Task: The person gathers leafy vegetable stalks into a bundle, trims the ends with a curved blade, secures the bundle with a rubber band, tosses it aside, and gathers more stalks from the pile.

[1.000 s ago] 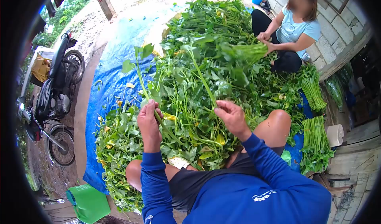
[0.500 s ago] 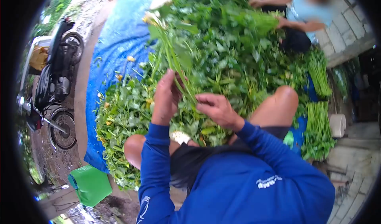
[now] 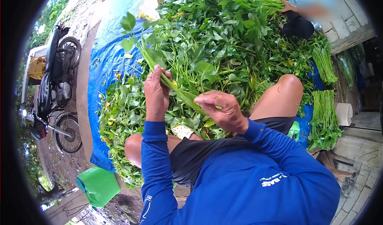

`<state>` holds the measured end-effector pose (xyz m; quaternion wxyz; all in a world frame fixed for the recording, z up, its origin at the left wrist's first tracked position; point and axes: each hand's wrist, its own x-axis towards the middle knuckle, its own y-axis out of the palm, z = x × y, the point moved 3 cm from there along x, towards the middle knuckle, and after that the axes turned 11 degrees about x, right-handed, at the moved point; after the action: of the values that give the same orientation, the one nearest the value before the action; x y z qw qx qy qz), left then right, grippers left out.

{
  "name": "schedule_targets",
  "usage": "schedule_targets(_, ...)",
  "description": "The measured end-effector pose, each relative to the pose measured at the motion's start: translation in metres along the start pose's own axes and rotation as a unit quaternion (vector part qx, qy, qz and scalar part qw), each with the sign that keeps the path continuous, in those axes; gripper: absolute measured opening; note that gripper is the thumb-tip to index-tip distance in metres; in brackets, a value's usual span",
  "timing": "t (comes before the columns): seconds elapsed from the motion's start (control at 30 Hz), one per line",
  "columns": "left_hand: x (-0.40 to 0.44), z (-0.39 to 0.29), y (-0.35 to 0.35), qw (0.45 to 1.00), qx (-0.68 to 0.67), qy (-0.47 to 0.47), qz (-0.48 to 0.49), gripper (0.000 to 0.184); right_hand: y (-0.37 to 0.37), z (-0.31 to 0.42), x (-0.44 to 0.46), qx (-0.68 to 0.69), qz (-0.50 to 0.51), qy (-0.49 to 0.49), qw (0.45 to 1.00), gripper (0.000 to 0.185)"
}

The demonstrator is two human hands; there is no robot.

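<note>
My left hand (image 3: 156, 92) is closed round a few leafy green stems (image 3: 147, 58), which look like water spinach. Their leafy tops point to the upper left and the lower ends slant down toward my other side. My right hand (image 3: 224, 110) has thumb and forefinger pinched at a long leaf or stem near that lower end; its fingertips partly hide the contact. Beneath both hands spreads a large heap of the same leafy greens (image 3: 235, 71), in front of my bent knees.
A blue tarp (image 3: 113, 51) lies under the heap. Tied bundles of greens (image 3: 322, 115) rest at the right. Across the heap, another person's hand (image 3: 288, 5) grips a bunch. A motorcycle (image 3: 56, 85) stands at left, a green bag (image 3: 97, 186) at lower left.
The stems in my left hand have tipped further to the left. My right hand has shifted slightly right and turned. The other person's bunch has moved up in view.
</note>
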<state>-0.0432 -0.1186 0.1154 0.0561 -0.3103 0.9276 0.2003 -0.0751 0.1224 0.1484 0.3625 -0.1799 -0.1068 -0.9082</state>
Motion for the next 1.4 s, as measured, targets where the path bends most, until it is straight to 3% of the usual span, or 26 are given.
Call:
schedule_targets(0.13, 0.014, 0.001, -0.022, 0.994, -0.052, -0.006, -0.092, 0.022, -0.006, 0.025, -0.011, 0.033, 0.042, -0.019, 0.998, 0.028)
schedule_targets(0.17, 0.017, 0.003, -0.030, 0.995, -0.061, 0.009, -0.073, 0.021, -0.006, 0.030, -0.017, 0.037, 0.046, 0.003, 0.998, 0.028)
schedule_targets(0.27, 0.020, -0.010, -0.042, 0.988, -0.063, 0.027, -0.138, 0.021, -0.013, 0.042, -0.032, 0.025, 0.061, 0.042, 0.997, 0.025)
schedule_targets(0.37, 0.020, -0.026, -0.054, 0.990, -0.054, 0.037, -0.127, 0.023, -0.019, 0.024, -0.049, 0.014, 0.113, 0.150, 0.982, 0.026)
schedule_targets(0.57, 0.013, -0.030, -0.043, 0.995, -0.091, 0.024, -0.031, 0.021, -0.056, -0.017, -0.052, 0.126, -0.064, 0.366, 0.920, 0.021)
schedule_targets(0.73, 0.007, -0.034, -0.033, 0.986, -0.126, -0.068, 0.090, 0.025, -0.049, -0.041, -0.025, 0.145, -0.112, 0.324, 0.928, 0.022)
schedule_targets(0.93, 0.006, -0.025, -0.023, 0.963, -0.194, -0.134, 0.133, 0.026, -0.002, -0.042, 0.050, 0.097, -0.013, 0.203, 0.974, 0.022)
schedule_targets(1.03, 0.007, -0.023, -0.022, 0.950, -0.226, -0.154, 0.148, 0.026, 0.013, -0.063, 0.067, 0.194, 0.011, 0.245, 0.950, 0.025)
schedule_targets(1.2, 0.006, -0.019, -0.023, 0.980, -0.126, -0.127, 0.088, 0.026, 0.025, -0.064, 0.085, 0.199, 0.116, 0.360, 0.904, 0.029)
schedule_targets(1.23, 0.004, -0.020, -0.020, 0.982, -0.113, -0.105, 0.105, 0.023, 0.031, -0.071, 0.083, 0.203, 0.120, 0.343, 0.909, 0.028)
schedule_targets(1.33, 0.017, -0.008, -0.033, 0.993, -0.095, -0.054, 0.044, 0.021, 0.038, -0.092, 0.071, 0.210, 0.097, 0.303, 0.924, 0.020)
schedule_targets(1.4, 0.009, -0.012, -0.027, 0.999, -0.005, -0.032, -0.025, 0.023, 0.044, -0.091, 0.059, 0.204, 0.089, 0.319, 0.921, 0.015)
